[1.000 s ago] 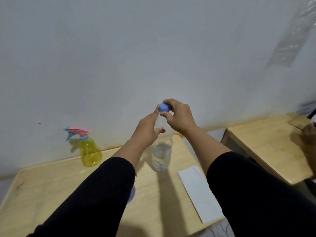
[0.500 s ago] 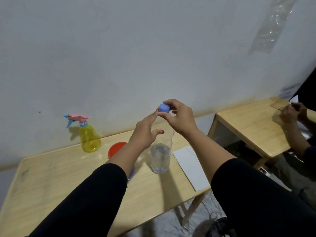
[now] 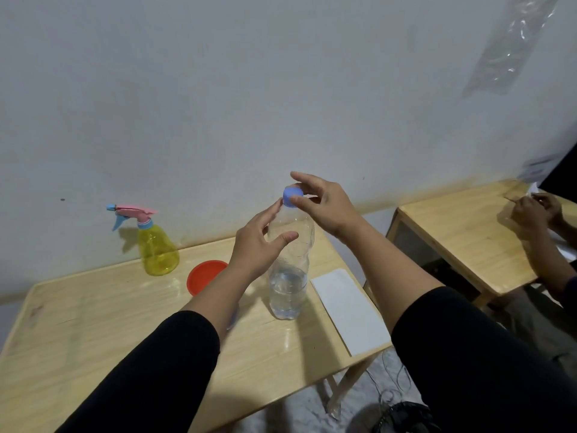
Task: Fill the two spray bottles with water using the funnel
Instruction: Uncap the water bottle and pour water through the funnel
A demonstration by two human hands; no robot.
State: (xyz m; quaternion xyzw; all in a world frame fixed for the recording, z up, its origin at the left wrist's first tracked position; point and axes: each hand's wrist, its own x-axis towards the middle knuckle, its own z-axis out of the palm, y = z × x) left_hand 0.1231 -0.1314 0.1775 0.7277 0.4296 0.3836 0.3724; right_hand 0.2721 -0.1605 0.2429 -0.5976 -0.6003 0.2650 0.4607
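Cap work on water bottle point(image 3: 288, 270), 1 spray bottle point(image 3: 156, 245) waiting.
Right hand point(image 3: 324, 204) pinches blue cap point(image 3: 292, 195); left hand point(image 3: 259, 245) loosely cups the neck, should clamp firmly against twisting.

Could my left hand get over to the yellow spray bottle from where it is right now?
Probably yes. The left hand is only loosely on the clear water bottle, and the yellow spray bottle stands apart to its left, near the wall. Only the low red funnel lies between them, so the path looks open.
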